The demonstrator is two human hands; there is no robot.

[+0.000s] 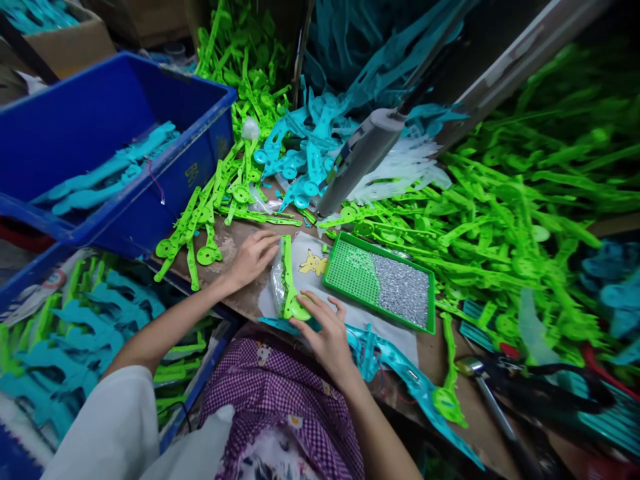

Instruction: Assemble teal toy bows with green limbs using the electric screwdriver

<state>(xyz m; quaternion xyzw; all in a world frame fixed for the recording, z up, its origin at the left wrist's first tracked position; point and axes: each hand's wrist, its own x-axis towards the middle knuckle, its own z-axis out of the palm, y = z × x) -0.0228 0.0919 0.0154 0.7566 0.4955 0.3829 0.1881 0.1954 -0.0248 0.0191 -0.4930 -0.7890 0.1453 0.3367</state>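
Note:
A bright green plastic part, long with a rounded end, stands in front of me beside a clear plastic bag. My right hand has its thumb and fingers around the rounded lower end. Near the part's upper end is my left hand, fingers stretched out together; nothing shows in its grasp. A green tray of small silver screws lies right of the part, on a white sheet with a yellow cartoon figure. Close to my lap, a translucent blue plastic piece passes partly behind my right hand.
A blue bin with blue pieces stands at left, above another crate of green and blue parts. Green parts heap at right. A grey electric screwdriver hangs over the table. Dark-handled tools lie at lower right.

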